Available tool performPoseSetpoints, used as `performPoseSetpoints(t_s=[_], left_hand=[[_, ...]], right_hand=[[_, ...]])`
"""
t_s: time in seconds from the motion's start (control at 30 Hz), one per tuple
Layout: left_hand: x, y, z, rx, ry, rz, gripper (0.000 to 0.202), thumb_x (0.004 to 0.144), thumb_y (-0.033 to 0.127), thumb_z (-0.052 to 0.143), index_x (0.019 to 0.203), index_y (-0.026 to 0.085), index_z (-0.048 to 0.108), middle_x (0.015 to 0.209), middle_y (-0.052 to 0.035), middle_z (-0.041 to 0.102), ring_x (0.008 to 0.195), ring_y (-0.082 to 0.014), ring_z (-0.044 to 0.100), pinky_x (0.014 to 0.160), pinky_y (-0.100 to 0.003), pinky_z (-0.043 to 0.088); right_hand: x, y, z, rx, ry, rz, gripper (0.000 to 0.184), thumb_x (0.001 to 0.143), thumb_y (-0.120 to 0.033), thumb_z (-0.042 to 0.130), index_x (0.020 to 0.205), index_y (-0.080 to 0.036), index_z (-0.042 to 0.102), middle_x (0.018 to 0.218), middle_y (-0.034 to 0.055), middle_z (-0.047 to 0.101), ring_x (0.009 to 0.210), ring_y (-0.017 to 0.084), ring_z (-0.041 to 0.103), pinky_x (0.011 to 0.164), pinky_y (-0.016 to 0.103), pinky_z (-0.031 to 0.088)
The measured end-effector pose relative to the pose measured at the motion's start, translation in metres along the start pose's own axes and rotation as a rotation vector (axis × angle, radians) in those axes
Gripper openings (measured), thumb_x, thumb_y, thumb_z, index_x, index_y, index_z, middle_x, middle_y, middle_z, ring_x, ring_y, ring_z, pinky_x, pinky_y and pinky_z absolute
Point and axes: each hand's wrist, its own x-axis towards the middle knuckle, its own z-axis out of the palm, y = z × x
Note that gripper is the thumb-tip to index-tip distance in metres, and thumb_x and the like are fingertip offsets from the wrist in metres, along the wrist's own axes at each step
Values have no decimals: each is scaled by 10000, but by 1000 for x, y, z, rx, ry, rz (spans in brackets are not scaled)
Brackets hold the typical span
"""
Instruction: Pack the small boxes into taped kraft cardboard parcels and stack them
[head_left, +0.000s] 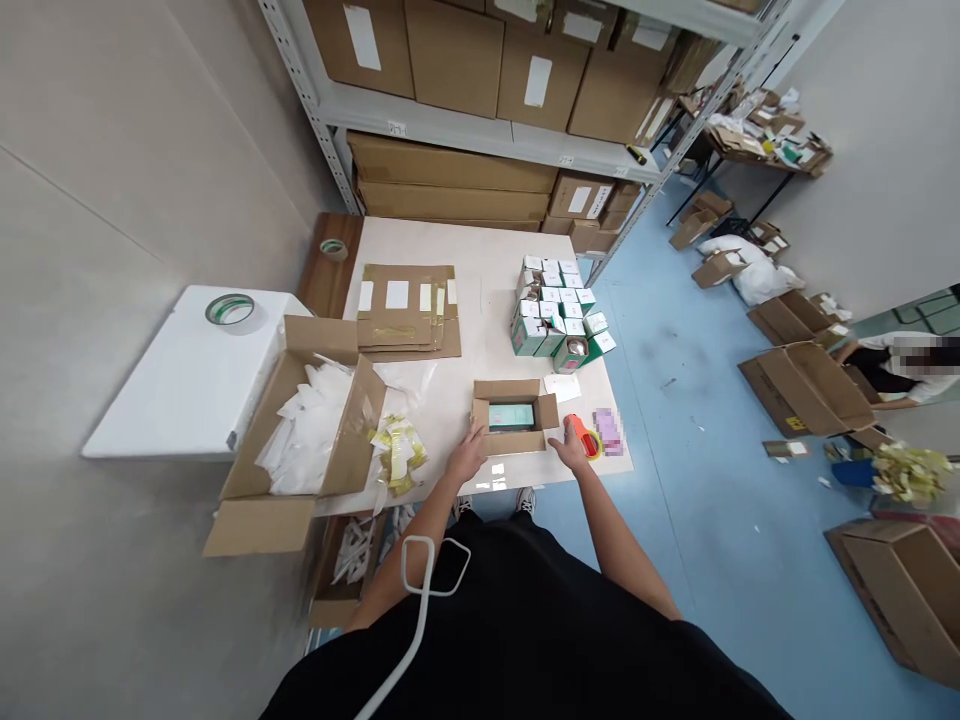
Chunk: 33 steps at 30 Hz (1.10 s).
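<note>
A small open cardboard box [514,442] sits near the table's front edge with its flaps spread. Inside it lies a teal carton [511,416]. My left hand [467,453] grips the box's left front corner. At the other side, my right hand [570,447] has its thumb and fingers apart, the thumb at the right flap. Just beyond those fingers is an orange tape dispenser [576,428] with a yellow roll, partly covered by the hand. Several white and green cartons [551,305] stand grouped at the table's back right, some with open lids.
Flattened cardboard [405,310] lies at the back left of the table [487,270]. A large box of white packing material [311,425] stands left, beside crumpled tape scraps [399,450]. Shelving [465,122] rises behind. Another person [900,370] is far right, among boxes.
</note>
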Motion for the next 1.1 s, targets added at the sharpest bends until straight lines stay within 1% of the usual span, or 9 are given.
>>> performPoseSetpoints(t_s=[0.13, 0.3, 0.43, 0.53, 0.6, 0.67, 0.77, 0.9, 1.1], left_hand=[[6, -6, -5, -67, -67, -16, 912, 842, 353, 744, 1645, 264, 320, 1770, -92, 6, 1559, -327, 345, 1129, -384, 471], [13, -8, -19, -86, -100, -17, 916, 766, 506, 812, 1556, 178, 485, 1752, -157, 85, 1586, -330, 270, 1210, -389, 387], [14, -1, -29, -108, -44, -74, 759, 816, 499, 775, 1484, 197, 579, 1719, -119, 281, 1543, -305, 382, 1179, -360, 426], [17, 12, -31, -100, 144, -195, 626, 938, 419, 658, 1517, 211, 543, 1536, -107, 584, 1407, -271, 560, 1134, -365, 463], [20, 23, -28, -46, 279, -261, 627, 970, 346, 615, 1568, 216, 476, 1423, -107, 675, 1331, -274, 611, 1117, -389, 469], [23, 35, -23, 35, 353, -277, 658, 969, 278, 592, 1600, 202, 425, 1433, -140, 654, 1336, -304, 587, 1115, -426, 466], [30, 51, -17, 151, 377, -242, 692, 954, 234, 555, 1623, 212, 384, 1621, -185, 443, 1412, -359, 486, 1120, -493, 461], [46, 69, -27, 339, 279, -233, 869, 858, 174, 637, 1651, 295, 303, 1768, -94, 125, 1511, -373, 345, 1122, -478, 467], [77, 89, -61, 461, 127, -232, 923, 821, 149, 675, 1649, 305, 300, 1772, -76, 116, 1595, -369, 185, 1173, -466, 397]], right_hand=[[7, -16, -7, 159, -227, -39, 848, 887, -357, 619, 1660, -224, 296, 1596, 150, 504, 1361, 257, 583, 1130, 413, 459], [13, -27, -6, 38, -486, -188, 840, 776, -344, 794, 1550, -195, 504, 1504, 169, 592, 1329, 284, 597, 1131, 397, 455], [17, -22, 4, 25, -404, -221, 679, 803, -348, 795, 1431, -173, 605, 1432, 163, 643, 1315, 293, 607, 1129, 393, 448], [24, -19, 7, 9, -226, -152, 414, 917, -401, 682, 1256, -163, 677, 1278, 157, 716, 1198, 282, 664, 1054, 381, 484], [31, -18, 5, -62, -154, -35, 424, 943, -443, 651, 1251, -152, 655, 1174, 163, 742, 1119, 295, 691, 983, 385, 507], [39, -18, 1, -107, -173, 57, 532, 935, -463, 665, 1353, -143, 585, 1131, 169, 753, 1099, 308, 704, 936, 376, 511], [46, -20, 0, -114, -228, 85, 662, 927, -466, 670, 1471, -134, 489, 1191, 203, 743, 1170, 328, 693, 937, 369, 502], [46, -24, 11, -139, -244, 122, 675, 1002, -449, 541, 1560, -102, 387, 1372, 237, 667, 1278, 336, 647, 994, 384, 489], [46, -20, 17, -149, -276, 137, 712, 1006, -474, 547, 1581, -98, 361, 1456, 226, 613, 1346, 339, 597, 1048, 382, 462]])
